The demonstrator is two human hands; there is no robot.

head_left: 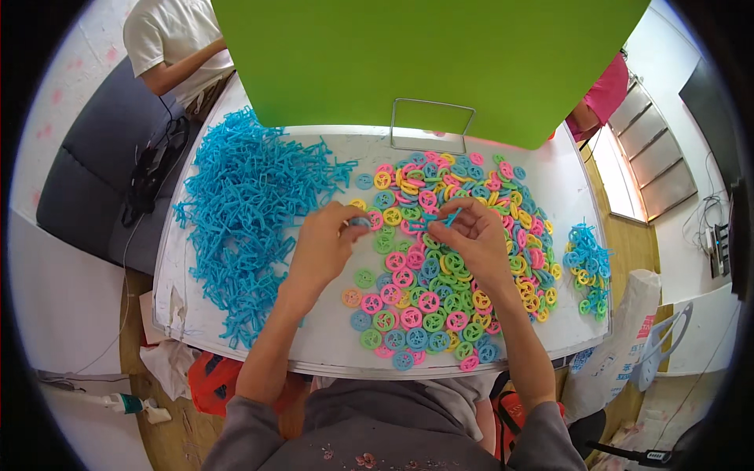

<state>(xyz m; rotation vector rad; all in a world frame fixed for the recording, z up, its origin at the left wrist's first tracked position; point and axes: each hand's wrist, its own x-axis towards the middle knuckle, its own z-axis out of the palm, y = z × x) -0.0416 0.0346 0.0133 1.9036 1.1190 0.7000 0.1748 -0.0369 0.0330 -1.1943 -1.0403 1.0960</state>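
My left hand is raised over the table, its thumb and fingertips pinching a small blue plastic wheel. Across from it, my right hand grips a blue forked plastic piece between thumb and index finger. A gap separates the two parts. Beneath and around my right hand spreads a pile of spoked toy wheels in pink, green, yellow and blue. To the left lies a large heap of blue plastic frames, tangled together.
A smaller group of blue frames with wheels sits at the table's right edge. An upright green board with a wire stand closes off the far side of the white table. Two people are beyond it. A white sack stands right.
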